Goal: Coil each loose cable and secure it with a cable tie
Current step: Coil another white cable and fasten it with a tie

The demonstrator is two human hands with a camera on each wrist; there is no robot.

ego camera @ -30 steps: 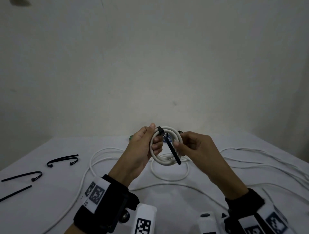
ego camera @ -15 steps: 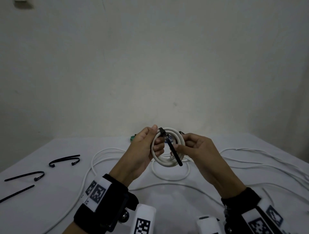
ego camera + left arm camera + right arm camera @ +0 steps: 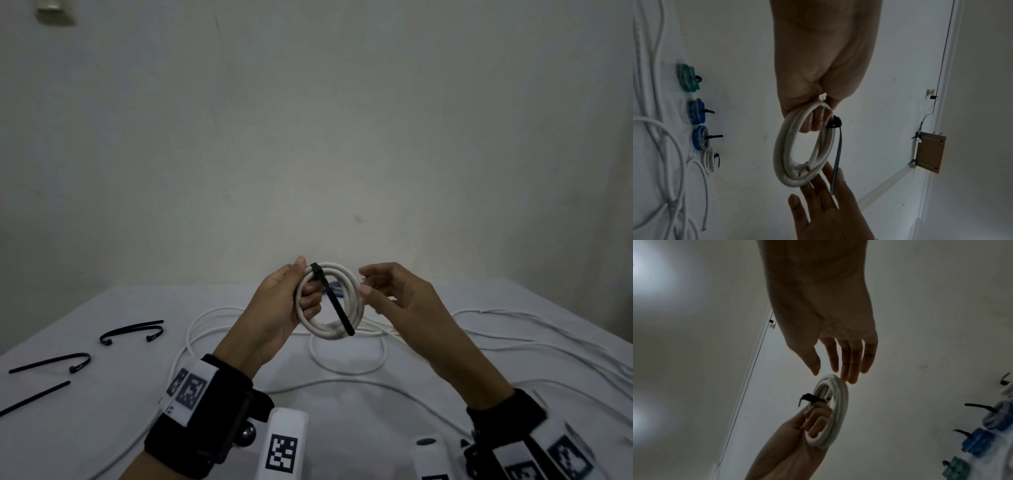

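Above the bench (image 3: 102, 308), your left hand (image 3: 274, 308) grips the white coil (image 3: 330, 301).
Your right hand (image 3: 404, 301) hovers beside it, fingers (image 3: 851, 369) loosely spread, empty. With the black tie (image 3: 334, 301) slack, loops could spring apart. Loose white cables (image 3: 513, 342) sprawl below; bare wall behind.

Both bare hands wear black wrist straps: the left hand (image 3: 274, 308) at seven o'clock, the right hand (image 3: 404, 308) at five. Each strap carries white blocks printed with black-and-white square markers.
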